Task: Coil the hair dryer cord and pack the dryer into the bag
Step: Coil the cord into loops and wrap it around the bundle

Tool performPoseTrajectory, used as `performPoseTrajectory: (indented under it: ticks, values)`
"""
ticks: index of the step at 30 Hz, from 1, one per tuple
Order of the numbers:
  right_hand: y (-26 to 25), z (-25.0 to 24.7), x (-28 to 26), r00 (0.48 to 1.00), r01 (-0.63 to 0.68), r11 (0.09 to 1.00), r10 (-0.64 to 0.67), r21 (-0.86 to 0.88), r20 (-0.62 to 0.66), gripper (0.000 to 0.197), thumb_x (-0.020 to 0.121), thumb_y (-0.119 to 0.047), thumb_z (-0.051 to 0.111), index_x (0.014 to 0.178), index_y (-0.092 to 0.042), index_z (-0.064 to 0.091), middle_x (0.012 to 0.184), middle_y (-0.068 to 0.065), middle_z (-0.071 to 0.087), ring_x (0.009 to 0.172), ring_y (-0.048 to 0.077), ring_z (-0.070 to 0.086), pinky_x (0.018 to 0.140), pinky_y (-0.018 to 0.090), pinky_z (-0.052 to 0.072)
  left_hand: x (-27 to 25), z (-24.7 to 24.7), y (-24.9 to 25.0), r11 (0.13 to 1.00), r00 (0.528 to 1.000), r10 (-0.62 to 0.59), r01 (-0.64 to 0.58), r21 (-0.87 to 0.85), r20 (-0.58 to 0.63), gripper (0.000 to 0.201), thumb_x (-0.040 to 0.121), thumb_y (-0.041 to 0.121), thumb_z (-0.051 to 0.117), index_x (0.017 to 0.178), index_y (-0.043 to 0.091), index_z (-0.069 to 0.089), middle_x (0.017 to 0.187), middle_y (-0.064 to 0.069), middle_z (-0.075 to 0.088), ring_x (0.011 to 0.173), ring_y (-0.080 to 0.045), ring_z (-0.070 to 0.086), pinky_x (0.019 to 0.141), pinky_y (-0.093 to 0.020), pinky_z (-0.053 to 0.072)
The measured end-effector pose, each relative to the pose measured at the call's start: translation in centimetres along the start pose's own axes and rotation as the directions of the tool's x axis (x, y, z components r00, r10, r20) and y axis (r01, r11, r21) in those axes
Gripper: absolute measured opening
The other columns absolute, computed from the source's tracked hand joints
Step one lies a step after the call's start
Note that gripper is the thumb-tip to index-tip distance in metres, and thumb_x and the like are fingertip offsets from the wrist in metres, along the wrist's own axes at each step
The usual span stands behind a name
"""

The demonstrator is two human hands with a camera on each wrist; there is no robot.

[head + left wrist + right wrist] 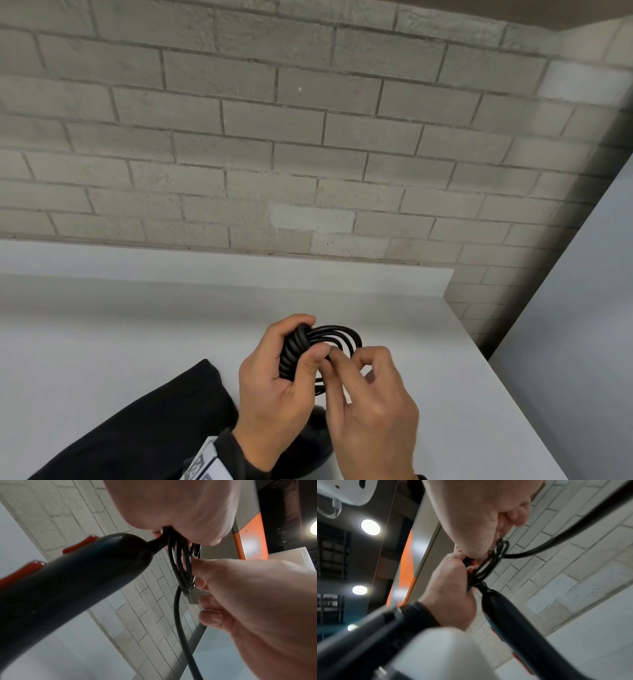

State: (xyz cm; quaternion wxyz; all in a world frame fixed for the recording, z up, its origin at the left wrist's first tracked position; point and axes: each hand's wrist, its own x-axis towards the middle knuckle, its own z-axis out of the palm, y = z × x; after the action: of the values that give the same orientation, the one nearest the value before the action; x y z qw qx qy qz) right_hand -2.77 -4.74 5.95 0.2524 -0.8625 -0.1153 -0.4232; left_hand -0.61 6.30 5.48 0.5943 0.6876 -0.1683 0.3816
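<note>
- The left hand (pixel 270 370) held a tight grip on the bunched loops of the black cord (pixel 329 337), fingers curled round them.
- The right hand (pixel 371 397) pinched a strand beside it, seemingly tucking the last turn.
- The hair dryer (pixel 72 574) hung just below the coil, above the white counter (pixel 120 325).
- A dark bag (pixel 144 421), likely, lay near the left wrist.
- Keeping the loops even and firmly pinched would stop them springing apart.

Glossy black plastic dryer handle (pixel 72 577), smooth rubbery cord (pixel 337 334) (matt), rough brick wall (pixel 239 137).
</note>
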Motion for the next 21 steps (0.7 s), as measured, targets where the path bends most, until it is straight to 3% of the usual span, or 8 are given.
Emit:
performPoseTrajectory:
  ticks: [2,5,9,12,14,16,19,21]
  values:
    - [-0.3,-0.2,0.1,0.985,-0.153,0.980,0.141,0.125,0.102,0.031,0.090,-0.046,0.050,0.085,-0.027,0.074,0.078,-0.009,0.055,0.055,0.006,0.050,0.045,0.015,0.039,0.1,-0.1,-0.3,0.999,1.000,0.027,-0.028,0.034,0.009,0.029,0.089,0.051,0.060,0.111,0.032,0.059,0.092,0.013,0.066,0.073,-0.002,0.066,0.063,-0.007,0.049]
    - [-0.1,-0.8,0.8,0.867,-0.456,0.827,0.331,0.328,0.372,0.020,0.088,-0.042,0.060,0.078,-0.028,0.070,0.078,-0.011,0.055,0.069,0.002,0.055,0.057,0.009,0.040,0.4,-0.4,-1.0,0.991,0.996,0.078,-0.082,0.105,0.044,0.034,0.093,0.057,0.053,0.109,0.028,0.059,0.081,0.015,0.065,0.071,0.001,0.063,0.065,-0.007,0.048]
    - [0.8,-3.1,3.3,0.681,-0.674,0.629,0.324,0.388,0.657,0.024,0.086,-0.038,0.066,0.069,-0.022,0.070,0.069,0.001,0.063,0.060,0.004,0.051,0.062,0.023,0.048,0.9,-0.4,-1.3,0.968,0.982,0.175,-0.184,0.170,0.068,0.032,0.094,0.052,0.053,0.105,0.022,0.059,0.086,0.014,0.061,0.075,0.003,0.059,0.069,-0.002,0.043]
    - [1.5,-4.6,4.7,0.521,-0.777,0.543,0.268,0.320,0.810,0.036,0.087,-0.045,0.060,0.062,-0.020,0.066,0.061,-0.008,0.057,0.060,0.011,0.049,0.065,0.017,0.043,1.2,-0.2,-1.5,0.942,0.960,0.265,-0.277,0.189,0.091,0.029,0.096,0.046,0.053,0.102,0.019,0.057,0.087,0.010,0.057,0.070,-0.004,0.057,0.062,-0.008,0.044]
    - [1.9,-5.2,5.2,0.458,-0.814,0.494,0.226,0.304,0.860,0.044,0.086,-0.053,0.056,0.058,-0.020,0.059,0.065,-0.009,0.055,0.064,0.015,0.047,0.074,0.023,0.039,1.3,-0.1,-1.6,0.925,0.942,0.312,-0.331,0.189,0.124,0.027,0.097,0.043,0.053,0.100,0.017,0.056,0.086,0.010,0.055,0.067,-0.006,0.054,0.060,-0.010,0.043]
    - [2.3,-5.4,5.1,0.446,-0.813,0.497,0.196,0.303,0.873,0.047,0.087,-0.057,0.057,0.058,-0.020,0.058,0.069,-0.009,0.057,0.066,0.015,0.048,0.077,0.027,0.040,1.4,-0.1,-1.8,0.916,0.933,0.331,-0.353,0.190,0.140,0.026,0.097,0.042,0.053,0.100,0.017,0.055,0.085,0.011,0.053,0.066,-0.006,0.053,0.059,-0.010,0.043]
    - [2.5,-5.2,4.2,0.570,-0.710,0.586,0.152,0.391,0.807,0.028,0.083,-0.046,0.063,0.076,-0.020,0.067,0.076,-0.006,0.060,0.072,0.010,0.053,0.077,0.031,0.045,1.7,-0.2,-2.2,0.914,0.939,0.325,-0.343,0.217,0.113,0.028,0.098,0.043,0.052,0.099,0.016,0.056,0.083,0.010,0.055,0.066,-0.007,0.053,0.060,-0.011,0.043]
    - [2.3,-5.2,3.5,0.645,-0.639,0.641,0.143,0.426,0.751,0.015,0.089,-0.036,0.063,0.085,-0.023,0.070,0.079,-0.006,0.066,0.074,0.011,0.058,0.078,0.032,0.049,1.8,-0.3,-2.5,0.912,0.940,0.325,-0.341,0.229,0.108,0.028,0.098,0.043,0.052,0.099,0.015,0.057,0.080,0.010,0.056,0.066,-0.006,0.053,0.060,-0.011,0.043]
